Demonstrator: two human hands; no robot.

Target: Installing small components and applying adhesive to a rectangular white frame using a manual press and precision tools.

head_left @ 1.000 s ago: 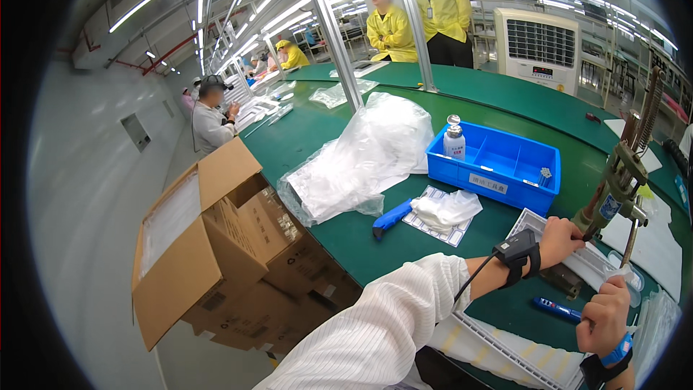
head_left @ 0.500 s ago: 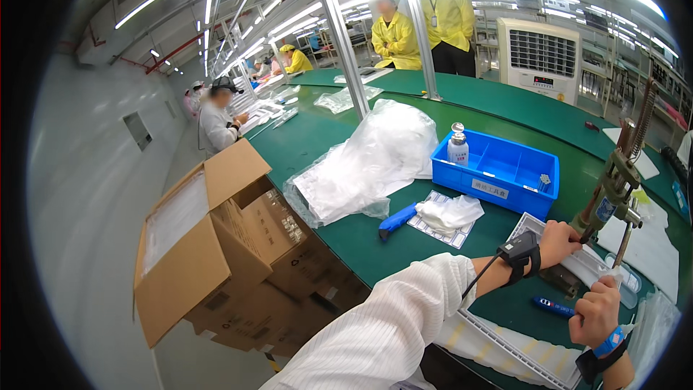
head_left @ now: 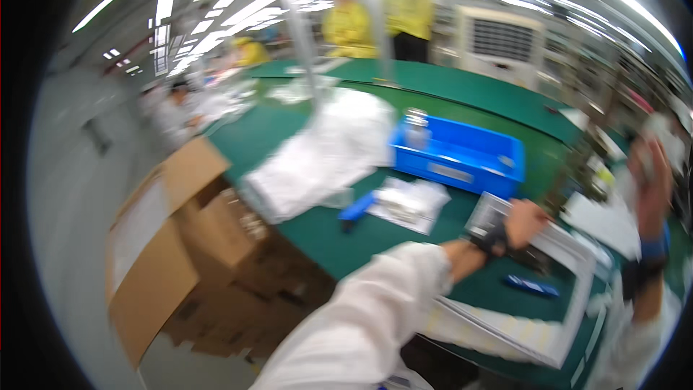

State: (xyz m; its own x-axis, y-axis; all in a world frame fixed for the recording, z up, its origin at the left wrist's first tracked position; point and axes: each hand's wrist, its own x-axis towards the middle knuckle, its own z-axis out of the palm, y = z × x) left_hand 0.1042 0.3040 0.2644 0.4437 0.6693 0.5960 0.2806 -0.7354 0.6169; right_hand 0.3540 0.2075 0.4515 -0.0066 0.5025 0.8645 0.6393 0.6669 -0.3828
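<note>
My left hand (head_left: 527,224), with a black band and a small black box at its wrist, is closed at the far side of a white rectangular frame (head_left: 577,310). Its fingertips are close to the foot of a hand lever press (head_left: 581,173), which is badly blurred. Raised at the right is my right hand (head_left: 652,184), wearing a blue and a black wristband. Motion smears its fingers, so whether they grip the press lever is unclear. A blue marker-like pen (head_left: 531,285) lies on the green table (head_left: 310,249) inside the frame.
Beyond my left hand stands a blue divided bin (head_left: 462,173) with a pump bottle (head_left: 416,130). A blue-handled cutter (head_left: 356,209), a white cloth (head_left: 404,198) and plastic-wrapped material (head_left: 325,152) lie leftward. Open cardboard boxes (head_left: 155,274) flank the table. People in yellow stand behind.
The view has swung right and blurred. My right hand has risen from low beside the press to well above the frame. My left hand stays at the frame's far side.
</note>
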